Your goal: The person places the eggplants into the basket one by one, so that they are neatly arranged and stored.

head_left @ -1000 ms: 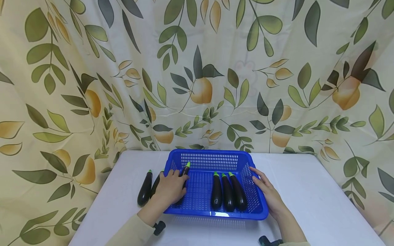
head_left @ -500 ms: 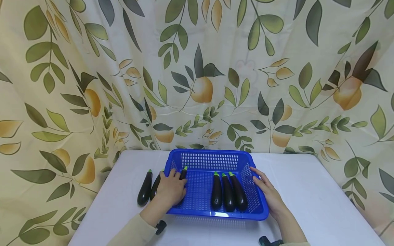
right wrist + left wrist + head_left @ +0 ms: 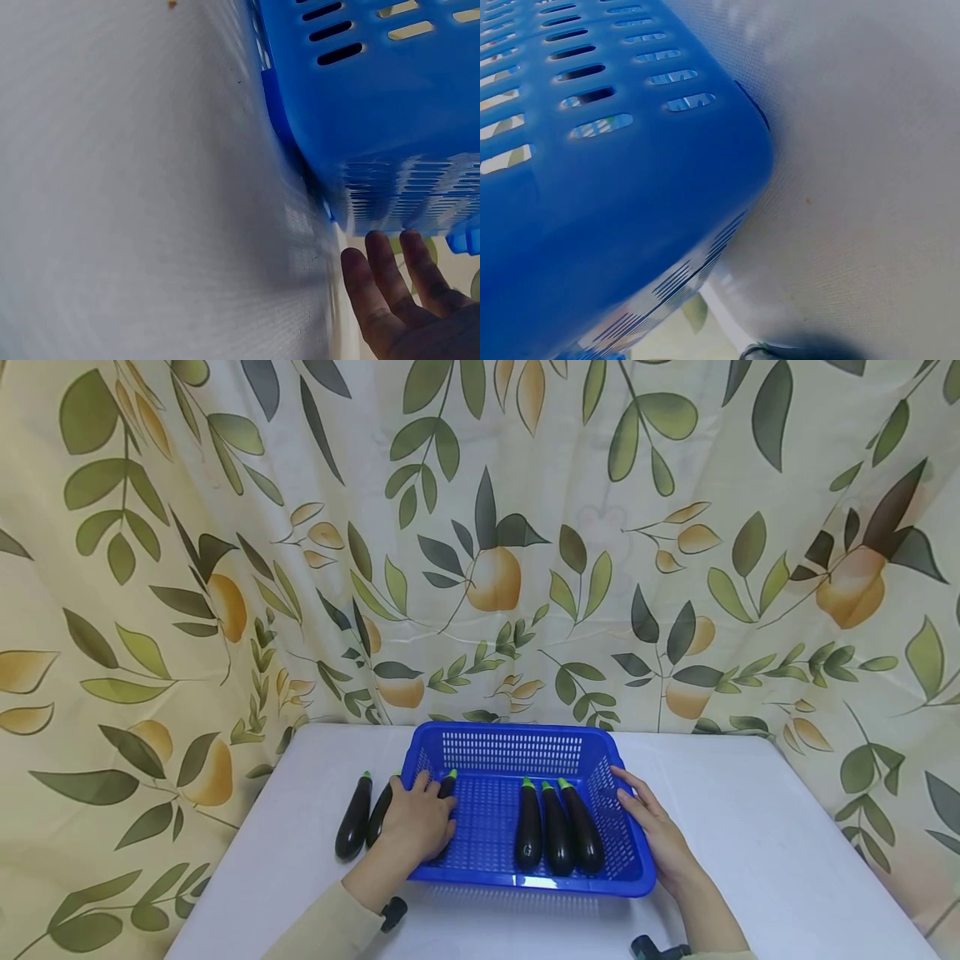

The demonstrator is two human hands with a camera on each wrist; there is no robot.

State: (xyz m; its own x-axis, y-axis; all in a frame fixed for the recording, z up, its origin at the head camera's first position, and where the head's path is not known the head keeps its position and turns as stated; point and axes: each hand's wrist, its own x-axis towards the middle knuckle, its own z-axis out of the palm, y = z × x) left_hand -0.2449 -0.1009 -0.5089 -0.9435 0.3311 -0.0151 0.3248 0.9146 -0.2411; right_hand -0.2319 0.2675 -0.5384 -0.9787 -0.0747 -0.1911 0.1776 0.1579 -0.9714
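Observation:
In the head view a blue plastic basket point(image 3: 517, 881) with slotted walls stands on the table. My left hand point(image 3: 416, 822) reaches in over its left side, fingers round a dark eggplant point(image 3: 447, 787) whose green stem end points away; the palm hides most of it. Three more eggplants point(image 3: 558, 831) lie side by side in the basket's right half. My right hand point(image 3: 660, 835) rests at the right rim; its fingers point(image 3: 386, 274) extend fairly straight against the outer wall in the right wrist view. Only the basket's front corner point(image 3: 667, 150) fills the left wrist view, without the hand.
Left of the basket, on the white-covered table point(image 3: 780, 860), lie an eggplant point(image 3: 354, 818) and another eggplant point(image 3: 378, 814) partly behind my left hand. A leaf-and-fruit patterned curtain point(image 3: 525, 652) hangs behind the table. Both wrists carry small dark devices point(image 3: 393, 912).
The eggplant in my left hand has sunk lower into the basket's left side, its stem end shifting slightly nearer. My right hand has stayed at the rim.

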